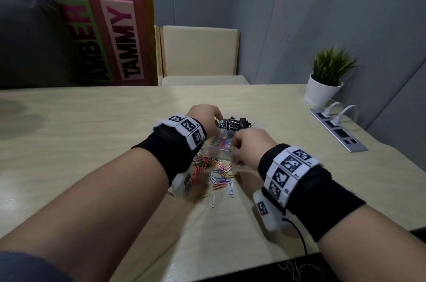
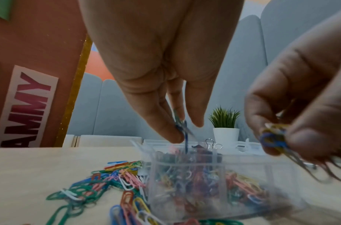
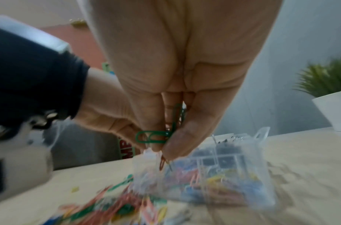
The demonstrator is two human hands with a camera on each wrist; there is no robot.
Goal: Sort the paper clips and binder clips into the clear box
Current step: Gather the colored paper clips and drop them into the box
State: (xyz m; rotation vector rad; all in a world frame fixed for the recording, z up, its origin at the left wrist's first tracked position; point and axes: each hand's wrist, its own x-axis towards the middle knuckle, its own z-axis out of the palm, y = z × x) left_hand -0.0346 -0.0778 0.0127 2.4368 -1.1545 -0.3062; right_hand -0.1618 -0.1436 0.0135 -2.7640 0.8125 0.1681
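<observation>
Closest to the person there's a loose pile of coloured paper clips scattered on the pale wooden table, all sorts of colours: green, pink, blue, white, yellow.

Right behind that pile sits the clear box, and both hands are hovering over it. The near compartment already has a heap of coloured clips in it. The far compartment is stuffed with black binder clips, silver handles poking up above the rim.

The right hand is at the near right side of the box, fingers bunched together and pinching a small bundle of clips; from the wrist view you can make out a green paper clip stuck between the fingertips, plus a few more hanging below. The left hand is over the far left side of the box, thumb and fingers pressed together on a blue paper clip that dangles down toward the box. The box looks blurry in both wrist views, so I can't tell whether either hand actually touches it.

Further back on the right there's a power strip panel set into the table with white plugs in it, then a little potted plant in a white pot. Behind the far edge stands a cream chair, and off to the left a red board with name signs.
</observation>
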